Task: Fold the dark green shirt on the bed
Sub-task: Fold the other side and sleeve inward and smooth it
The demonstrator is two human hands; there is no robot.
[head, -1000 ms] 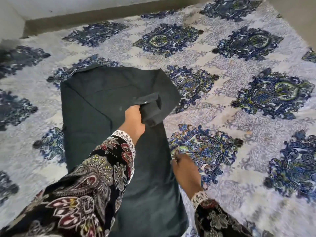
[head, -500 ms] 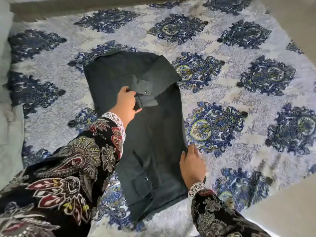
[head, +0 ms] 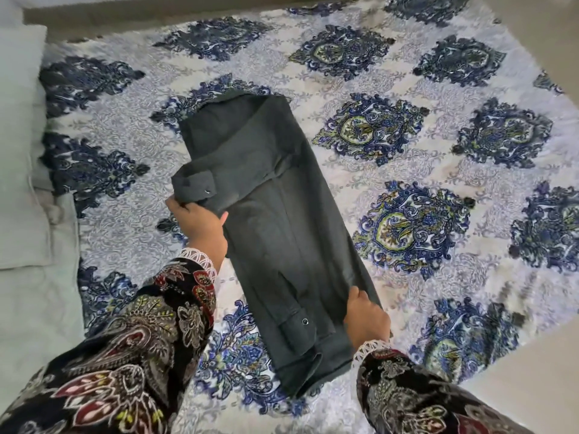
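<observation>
Shirt folded into a long strip, a hand at each side.

A pale pillow sits far left; the left hand pinches a cuff at the dark green shirt, which lies narrow on the patterned bedspread; the right hand grips its near right edge.

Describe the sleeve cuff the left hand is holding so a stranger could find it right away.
On the blue-patterned bedspread lies a dark green shirt, folded into a long strip. At the strip's left edge, about halfway along, the left hand grips the sleeve cuff. Unlike the other cuff near the right hand, it sticks out sideways.
</observation>
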